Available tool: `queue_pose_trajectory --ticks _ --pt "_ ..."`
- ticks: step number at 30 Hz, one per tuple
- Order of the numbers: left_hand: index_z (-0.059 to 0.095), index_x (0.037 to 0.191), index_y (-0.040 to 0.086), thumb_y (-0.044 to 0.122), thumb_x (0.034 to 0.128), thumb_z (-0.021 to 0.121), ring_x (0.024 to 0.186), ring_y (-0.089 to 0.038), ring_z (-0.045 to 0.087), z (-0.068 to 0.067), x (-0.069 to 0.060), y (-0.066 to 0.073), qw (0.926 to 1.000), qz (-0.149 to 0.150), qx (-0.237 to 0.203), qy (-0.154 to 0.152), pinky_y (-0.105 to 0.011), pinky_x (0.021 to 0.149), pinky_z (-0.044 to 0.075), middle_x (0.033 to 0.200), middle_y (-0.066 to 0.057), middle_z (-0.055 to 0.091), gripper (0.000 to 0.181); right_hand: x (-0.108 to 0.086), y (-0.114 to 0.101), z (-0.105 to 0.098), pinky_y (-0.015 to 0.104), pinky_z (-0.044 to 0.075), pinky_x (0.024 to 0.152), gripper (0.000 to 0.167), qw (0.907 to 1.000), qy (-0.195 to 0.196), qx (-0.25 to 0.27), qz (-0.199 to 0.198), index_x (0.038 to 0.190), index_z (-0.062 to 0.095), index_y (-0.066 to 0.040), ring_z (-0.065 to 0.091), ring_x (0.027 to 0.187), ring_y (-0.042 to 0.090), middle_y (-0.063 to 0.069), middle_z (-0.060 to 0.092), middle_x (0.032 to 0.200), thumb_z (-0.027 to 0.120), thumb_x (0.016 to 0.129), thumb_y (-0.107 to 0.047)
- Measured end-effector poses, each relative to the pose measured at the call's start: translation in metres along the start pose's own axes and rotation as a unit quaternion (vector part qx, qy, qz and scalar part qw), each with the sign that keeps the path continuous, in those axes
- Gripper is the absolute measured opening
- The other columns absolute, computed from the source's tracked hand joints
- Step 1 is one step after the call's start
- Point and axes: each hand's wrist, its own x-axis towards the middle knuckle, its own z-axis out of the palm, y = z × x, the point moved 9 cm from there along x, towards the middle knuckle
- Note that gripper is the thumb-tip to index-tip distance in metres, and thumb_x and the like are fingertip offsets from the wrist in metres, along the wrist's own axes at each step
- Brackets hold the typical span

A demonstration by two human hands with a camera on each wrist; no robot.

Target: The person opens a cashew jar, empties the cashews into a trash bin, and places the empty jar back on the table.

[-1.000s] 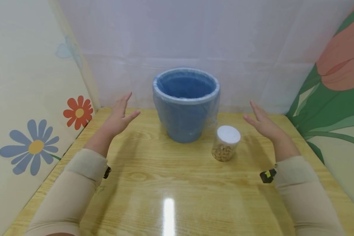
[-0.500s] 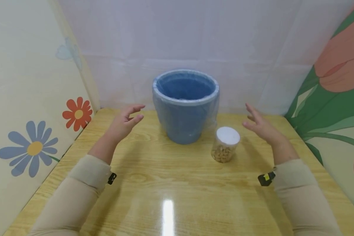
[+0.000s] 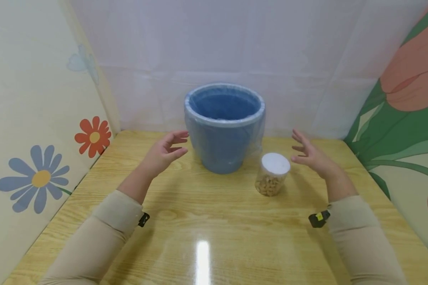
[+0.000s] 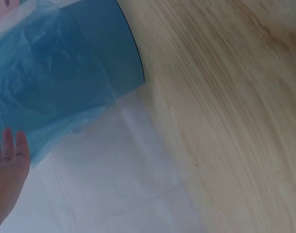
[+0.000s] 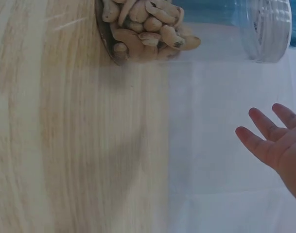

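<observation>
A blue trash bin [image 3: 219,146] with a clear plastic liner over its pale rim stands at the back of the table. In front of it, to the right, sits a clear jar [image 3: 270,184] with a white lid, partly filled with what look like cashews [image 5: 152,24]. My left hand [image 3: 161,154] hovers just left of the bin, fingers loosely bent and holding nothing. To the right of the jar my right hand [image 3: 312,158] is raised, its fingers spread and apart from the lid. Whether the left fingertips touch the liner I cannot tell.
The wooden table [image 3: 214,221] runs back to a white sheet [image 3: 235,43]. Flower-printed panels [image 3: 39,118] close off the left and right sides. A bright reflection lies on the table's front part.
My left hand has moved right and a little down, closer to the bin. The right hand has shifted slightly down and left toward the jar. Bin and jar have stayed put.
</observation>
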Motion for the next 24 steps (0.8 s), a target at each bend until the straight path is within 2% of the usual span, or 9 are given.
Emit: queue_pose_trajectory --ticks 5,12,18,24 --pt "0.041 0.131 -0.003 0.002 0.0875 0.058 0.118 -0.036 0.044 0.010 0.002 0.000 0.9998 0.006 -0.017 -0.006 -0.045 0.098 0.041 0.131 -0.022 0.045 0.047 0.002 0.007 0.008 0.062 0.019 0.103 0.091 0.9997 -0.006 0.023 0.002 0.147 -0.002 -0.031 0.017 0.133 0.044 0.015 0.002 0.152 0.062 0.086 -0.011" --pt "0.039 0.132 -0.004 0.003 0.0874 0.059 0.119 -0.038 0.042 0.032 0.001 -0.004 0.9982 -0.004 -0.049 -0.035 -0.047 0.098 0.039 0.128 -0.026 0.044 0.050 0.000 0.011 0.018 0.060 0.025 0.101 0.091 0.9965 -0.040 0.066 -0.033 0.147 -0.005 -0.021 0.022 0.129 0.047 0.024 0.015 0.148 0.059 0.085 -0.002" --pt "0.042 0.132 0.001 0.008 0.0872 0.061 0.119 -0.038 0.043 0.050 0.002 -0.006 0.9969 -0.019 -0.050 -0.058 -0.047 0.099 0.039 0.131 -0.021 0.044 0.049 -0.001 0.022 0.027 0.060 0.027 0.100 0.094 0.9956 -0.058 0.072 -0.019 0.147 -0.002 -0.025 0.024 0.129 0.046 0.021 0.018 0.148 0.064 0.083 -0.006" --pt "0.044 0.131 0.004 0.010 0.0872 0.062 0.119 -0.036 0.044 0.063 0.003 -0.010 0.9955 -0.034 -0.051 -0.072 -0.045 0.097 0.042 0.133 -0.016 0.045 0.048 0.000 0.030 0.034 0.060 0.020 0.103 0.102 0.9956 -0.056 0.074 -0.011 0.147 -0.003 -0.027 0.025 0.129 0.046 0.024 0.019 0.146 0.068 0.078 -0.006"
